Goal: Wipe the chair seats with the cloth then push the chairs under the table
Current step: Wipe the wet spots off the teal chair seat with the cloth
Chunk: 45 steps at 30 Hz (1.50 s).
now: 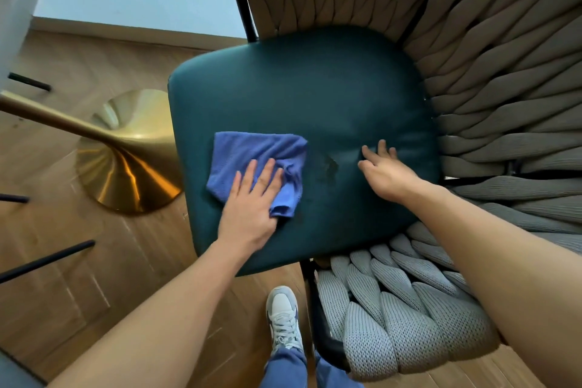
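A chair with a dark teal seat (315, 98) and a grey woven rope back (504, 72) fills the middle and right of the view. A crumpled blue cloth (252, 154) lies on the seat's left front part. My left hand (252, 198) presses flat on the cloth's near edge, fingers spread. My right hand (384, 170) rests open on the bare seat to the right of the cloth, fingers apart, holding nothing. A dark smudge (327, 167) shows on the seat between the two hands.
The table's gold pedestal base (126, 167) stands on the wood floor just left of the seat. Black legs of other chairs (47, 260) reach in from the left edge. My grey shoe (283, 315) is below the seat's front.
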Tool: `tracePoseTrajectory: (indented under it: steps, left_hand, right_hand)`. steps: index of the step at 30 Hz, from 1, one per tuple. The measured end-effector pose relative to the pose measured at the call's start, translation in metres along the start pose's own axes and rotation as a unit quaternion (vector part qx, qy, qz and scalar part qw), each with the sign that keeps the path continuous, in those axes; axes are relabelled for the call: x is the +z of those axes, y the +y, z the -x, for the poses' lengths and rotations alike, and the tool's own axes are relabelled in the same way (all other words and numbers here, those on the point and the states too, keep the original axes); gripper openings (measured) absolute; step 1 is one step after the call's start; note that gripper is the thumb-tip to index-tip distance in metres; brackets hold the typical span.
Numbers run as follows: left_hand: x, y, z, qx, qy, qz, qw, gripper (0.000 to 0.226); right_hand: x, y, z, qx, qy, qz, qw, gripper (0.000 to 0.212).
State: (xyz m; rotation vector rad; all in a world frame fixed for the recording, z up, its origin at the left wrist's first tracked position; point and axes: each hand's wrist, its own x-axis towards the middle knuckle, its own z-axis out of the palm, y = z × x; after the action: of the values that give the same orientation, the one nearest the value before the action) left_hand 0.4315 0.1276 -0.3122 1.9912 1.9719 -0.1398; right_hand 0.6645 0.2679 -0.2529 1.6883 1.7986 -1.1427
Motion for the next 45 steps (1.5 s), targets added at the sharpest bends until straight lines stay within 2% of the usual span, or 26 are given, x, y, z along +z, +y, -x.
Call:
tracePoseTrajectory:
  steps: [2,4,6,7,9,11,13,14,16,19,20,21,23,25,27,28,30,33,34,35,37,39,41,43,45]
  left_hand:
    - [-0.004,-0.003,-0.014,-0.095,0.005,-0.012,0.995,0.068]
    - [-0.009,0.021,-0.047,-0.197,0.008,0.001,0.98,0.071]
    - [-0.013,0.054,-0.076,-0.217,0.008,0.024,0.976,0.072]
    - [-0.014,0.068,-0.083,-0.181,0.001,0.025,0.983,0.072]
    - [-0.011,0.085,-0.073,-0.051,-0.03,0.003,0.998,0.073]
    - [-0.004,0.078,-0.047,0.082,-0.041,-0.028,0.995,0.073]
    - [0.0,0.052,-0.029,0.134,-0.021,-0.048,0.99,0.071]
    - [0.001,0.038,-0.028,0.121,-0.004,-0.056,0.991,0.071]
    - [-0.006,0.029,-0.039,0.042,-0.006,-0.045,0.998,0.073]
    - [-0.014,0.073,-0.079,-0.121,-0.012,0.002,0.993,0.071]
    - [-0.017,0.095,-0.091,-0.135,-0.024,0.014,0.99,0.071]
    - [-0.017,0.113,-0.099,-0.109,-0.037,0.018,0.993,0.072]
    - [-0.014,0.132,-0.093,0.037,-0.073,-0.013,0.997,0.073]
    - [-0.01,0.12,-0.07,0.199,-0.099,-0.054,0.974,0.073]
    - [-0.006,0.086,-0.055,0.277,-0.08,-0.071,0.955,0.074]
    - [-0.005,0.069,-0.053,0.278,-0.059,-0.074,0.956,0.072]
    - [-0.007,0.055,-0.06,0.218,-0.018,-0.083,0.972,0.07]
    - [-0.007,0.096,-0.089,0.068,-0.026,-0.066,0.995,0.073]
    - [-0.007,0.118,-0.094,0.049,-0.028,-0.062,0.997,0.074]
    - [-0.007,0.137,-0.096,0.059,-0.038,-0.061,0.996,0.074]
    - [-0.002,0.152,-0.087,0.161,-0.071,-0.077,0.981,0.072]
    - [-0.003,0.136,-0.07,0.303,-0.096,-0.1,0.943,0.075]
    - [-0.01,0.102,-0.063,0.406,-0.084,-0.118,0.902,0.075]
    - [-0.01,0.064,-0.068,0.424,-0.049,-0.133,0.895,0.076]
    - [-0.017,0.047,-0.077,0.32,-0.042,-0.118,0.939,0.075]
  right_hand:
    - [-0.003,-0.002,0.004,0.002,0.004,0.001,1.0,0.046]
    - [-0.003,-0.003,0.003,0.007,0.007,-0.004,1.0,0.045]
    - [-0.002,-0.004,0.0,0.007,0.014,-0.019,1.0,0.048]
    - [-0.003,-0.004,0.0,0.011,0.016,-0.028,0.999,0.05]
    - [-0.005,-0.005,0.003,0.01,0.011,-0.041,0.999,0.048]
    - [-0.01,-0.004,0.005,0.003,0.013,-0.061,0.998,0.045]
    - [-0.016,0.002,0.003,0.0,0.002,-0.078,0.997,0.047]
    - [-0.019,0.006,0.001,-0.016,0.004,-0.066,0.998,0.048]
    - [-0.024,0.016,-0.005,-0.034,0.036,-0.058,0.997,0.049]
    - [-0.03,0.03,-0.011,-0.028,0.114,-0.042,0.992,0.041]
    - [-0.032,0.033,-0.012,-0.02,0.129,-0.033,0.991,0.038]
    - [-0.035,0.036,-0.011,-0.01,0.139,-0.034,0.99,0.037]
    - [-0.04,0.042,-0.01,0.011,0.143,-0.034,0.989,0.041]
    - [-0.046,0.047,-0.008,0.018,0.13,-0.027,0.991,0.04]
    - [-0.052,0.054,-0.008,0.029,0.132,-0.039,0.99,0.039]
    - [-0.054,0.058,-0.008,0.035,0.139,-0.045,0.989,0.039]
    - [-0.058,0.065,-0.009,0.045,0.154,-0.054,0.986,0.039]
    - [-0.057,0.064,-0.012,0.048,0.163,-0.058,0.984,0.038]
    - [-0.055,0.062,-0.012,0.045,0.166,-0.058,0.983,0.038]
    - [-0.053,0.059,-0.011,0.041,0.171,-0.058,0.983,0.037]
    - [-0.049,0.054,-0.009,0.037,0.177,-0.073,0.981,0.035]
    - [-0.048,0.051,-0.006,0.024,0.176,-0.075,0.981,0.033]
    - [-0.049,0.048,-0.001,0.027,0.162,-0.067,0.984,0.038]
    - [-0.047,0.046,0.002,0.022,0.161,-0.063,0.985,0.04]
    - [-0.042,0.043,0.003,0.014,0.161,-0.067,0.985,0.038]
